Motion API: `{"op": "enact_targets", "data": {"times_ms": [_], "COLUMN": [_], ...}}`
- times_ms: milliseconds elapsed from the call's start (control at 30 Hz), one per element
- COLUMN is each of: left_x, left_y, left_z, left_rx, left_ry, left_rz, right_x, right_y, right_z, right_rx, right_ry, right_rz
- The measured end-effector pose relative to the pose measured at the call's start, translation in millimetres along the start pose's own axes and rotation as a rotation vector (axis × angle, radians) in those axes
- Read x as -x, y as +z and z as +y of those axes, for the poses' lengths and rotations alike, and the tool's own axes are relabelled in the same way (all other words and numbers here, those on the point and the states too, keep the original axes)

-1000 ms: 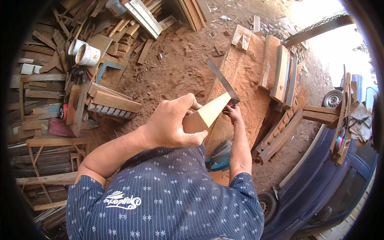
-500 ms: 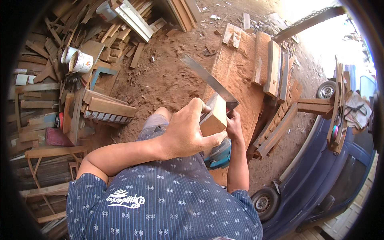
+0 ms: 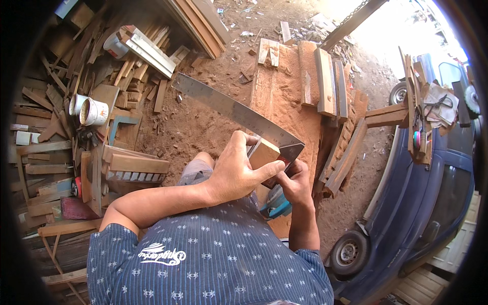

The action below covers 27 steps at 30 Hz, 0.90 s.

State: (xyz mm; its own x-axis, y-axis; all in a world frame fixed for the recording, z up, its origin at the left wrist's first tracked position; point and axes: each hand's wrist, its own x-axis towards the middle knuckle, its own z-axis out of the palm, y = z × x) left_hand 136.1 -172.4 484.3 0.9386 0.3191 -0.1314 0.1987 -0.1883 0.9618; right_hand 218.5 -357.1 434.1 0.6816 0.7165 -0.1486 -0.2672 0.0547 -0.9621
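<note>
In front of my body, my left hand (image 3: 235, 172) is closed around a short squared wooden block (image 3: 263, 153), fingers on its far side and thumb along the near edge. My right hand (image 3: 297, 187) grips the dark stock of a try square (image 3: 229, 111). The square's long metal blade slants up to the left, beyond the block. Its stock lies close against the block's right end; exact contact is hidden by my fingers. Below the hands sits a teal-blue power tool (image 3: 278, 202), mostly covered.
A sawdust-covered plank bench (image 3: 284, 96) stretches away ahead, with timber pieces (image 3: 325, 84) along its right side. Stacked wood scraps (image 3: 46, 168) and white buckets (image 3: 94, 112) fill the left. A blue vehicle (image 3: 406, 203) stands at the right.
The try square has turned so its blade reaches farther left and shows more of its face. My right hand has rotated, bringing its thumb toward the block. The view has shifted slightly.
</note>
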Motion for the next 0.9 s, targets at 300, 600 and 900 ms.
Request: {"op": "enact_targets", "data": {"times_ms": [300, 600, 900], "left_x": [1.8, 1.1, -19.3], "left_y": [-7.2, -55.0, -91.8], "left_z": [1.3, 20.3, 13.0], "left_rx": [-0.097, -0.399, -0.674], "left_ry": [0.031, 0.144, 0.742], "left_rz": [-0.018, -0.123, -0.692], "right_x": [0.8, -39.2, -50.0], "right_y": [8.5, -94.5, -57.3], "right_z": [-3.3, 112.0, 152.9], "right_rx": [-0.029, -0.055, 1.237], "right_ry": [-0.013, 0.129, -0.360], "right_rz": [-0.005, 0.440, 0.137]}}
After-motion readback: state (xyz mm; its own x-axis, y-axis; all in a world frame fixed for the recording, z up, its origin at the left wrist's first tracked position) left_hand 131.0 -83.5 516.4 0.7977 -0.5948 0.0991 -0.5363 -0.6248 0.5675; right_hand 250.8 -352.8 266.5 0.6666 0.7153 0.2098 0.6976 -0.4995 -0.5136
